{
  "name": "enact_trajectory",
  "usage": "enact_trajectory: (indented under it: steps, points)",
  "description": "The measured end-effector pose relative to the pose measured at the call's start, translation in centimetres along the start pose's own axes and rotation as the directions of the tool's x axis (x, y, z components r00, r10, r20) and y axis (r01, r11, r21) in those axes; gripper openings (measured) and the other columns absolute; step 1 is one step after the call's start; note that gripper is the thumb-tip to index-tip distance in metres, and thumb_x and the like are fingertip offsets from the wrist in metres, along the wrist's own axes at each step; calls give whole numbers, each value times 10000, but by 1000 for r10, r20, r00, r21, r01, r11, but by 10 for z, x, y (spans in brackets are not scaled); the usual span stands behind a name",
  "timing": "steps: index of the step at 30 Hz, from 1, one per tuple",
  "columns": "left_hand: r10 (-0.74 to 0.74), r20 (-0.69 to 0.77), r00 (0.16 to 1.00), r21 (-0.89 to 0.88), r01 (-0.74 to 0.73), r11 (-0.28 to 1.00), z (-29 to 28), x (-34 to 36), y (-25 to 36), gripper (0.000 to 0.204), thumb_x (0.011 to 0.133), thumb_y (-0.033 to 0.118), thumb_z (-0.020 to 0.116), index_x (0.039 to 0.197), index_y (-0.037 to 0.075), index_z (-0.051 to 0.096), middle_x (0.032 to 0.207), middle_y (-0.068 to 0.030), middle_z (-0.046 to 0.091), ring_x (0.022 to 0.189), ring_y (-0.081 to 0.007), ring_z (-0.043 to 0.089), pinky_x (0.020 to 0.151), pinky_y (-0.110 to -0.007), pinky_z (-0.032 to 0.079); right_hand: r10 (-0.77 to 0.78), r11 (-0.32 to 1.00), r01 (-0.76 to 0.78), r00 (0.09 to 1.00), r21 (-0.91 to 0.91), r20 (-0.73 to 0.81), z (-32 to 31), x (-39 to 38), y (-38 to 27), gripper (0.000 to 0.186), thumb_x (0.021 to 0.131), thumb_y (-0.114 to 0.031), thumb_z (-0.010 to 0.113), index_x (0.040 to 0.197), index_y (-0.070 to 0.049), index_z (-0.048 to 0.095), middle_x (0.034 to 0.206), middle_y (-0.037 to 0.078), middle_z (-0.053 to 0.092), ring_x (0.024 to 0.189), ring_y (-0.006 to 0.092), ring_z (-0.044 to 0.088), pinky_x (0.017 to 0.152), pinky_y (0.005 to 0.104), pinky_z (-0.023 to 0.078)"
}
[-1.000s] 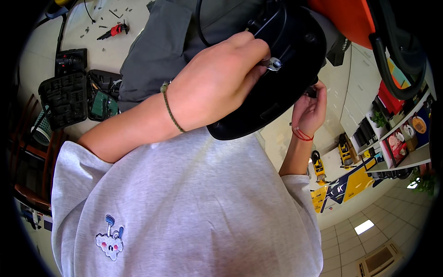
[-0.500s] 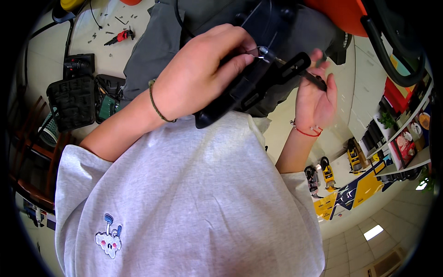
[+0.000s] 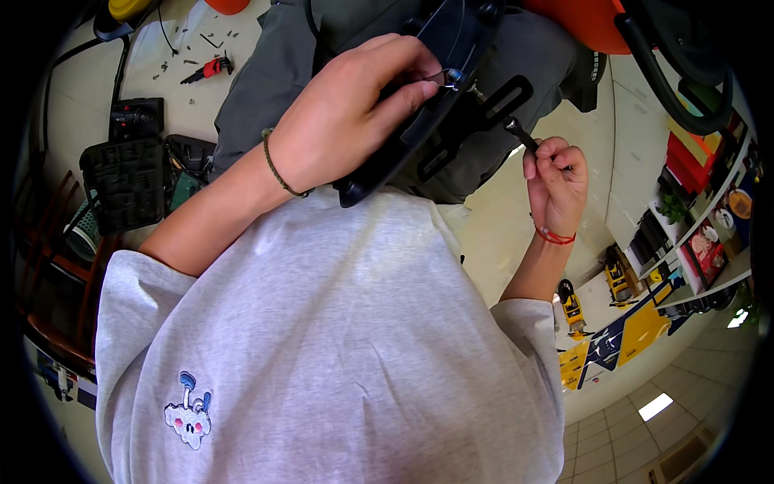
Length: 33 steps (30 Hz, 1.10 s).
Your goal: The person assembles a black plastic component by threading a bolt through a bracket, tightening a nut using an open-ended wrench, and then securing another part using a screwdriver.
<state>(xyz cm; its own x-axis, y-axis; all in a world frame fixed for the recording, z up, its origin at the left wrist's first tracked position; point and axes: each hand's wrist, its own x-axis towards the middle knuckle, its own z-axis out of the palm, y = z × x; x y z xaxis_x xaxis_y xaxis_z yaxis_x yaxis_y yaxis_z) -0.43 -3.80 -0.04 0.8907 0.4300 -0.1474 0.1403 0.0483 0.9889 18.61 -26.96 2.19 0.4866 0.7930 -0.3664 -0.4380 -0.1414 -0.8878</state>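
Observation:
A long black part (image 3: 403, 145) with a slotted black bracket (image 3: 477, 129) lies across my lap on grey trousers. My left hand (image 3: 355, 113) rests over it, thumb and forefinger pinched on a small metal wire fitting (image 3: 450, 79) at its edge. Thin wires run up from there along the dark surface. My right hand (image 3: 558, 181) is closed around a dark socket tool (image 3: 521, 135), held apart from the bracket on its right. The round head of the tool points up and left toward the bracket; its other end is hidden in my fingers.
On the pale floor at upper left lie a red-held hex key set (image 3: 211, 68) and several small loose pieces. An open black tool case (image 3: 121, 187) and a drill (image 3: 137, 118) are below them. Black tubing (image 3: 681, 105) and an orange part (image 3: 576, 28) fill the upper right.
My right hand has gone from loosely spread fingers near the bracket to a closed grip, and the socket tool has come away from the bracket. My left hand has barely shifted.

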Motion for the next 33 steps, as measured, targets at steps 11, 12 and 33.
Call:
enact_trajectory:
  steps: [11,12,33]
  points:
    - [1,-31,1000,81,1,997,10,0,-2,126,853,36,556,965,-18,537,875,-107,528,776,-208,541,703,-283,433,153,812,-89,986,577,-64,12,11,-2,329,880,-149,434,1169,7,458,1034,96,498,767,197,447,694,296,353]
    - [4,-33,999,83,-1,997,10,0,-2,125,854,38,556,964,-18,537,878,-110,529,772,-212,543,701,-283,434,160,808,-83,984,583,-82,16,11,-3,320,862,-110,448,1161,4,456,1050,96,476,781,194,448,698,293,355]
    - [-44,4,999,33,44,998,7,0,-1,127,864,34,553,975,-24,533,873,-93,530,751,-158,560,682,-266,449,311,931,-307,950,-197,-10,-5,-5,1,470,751,111,512,1213,31,476,1146,175,565,939,190,561,832,286,436]
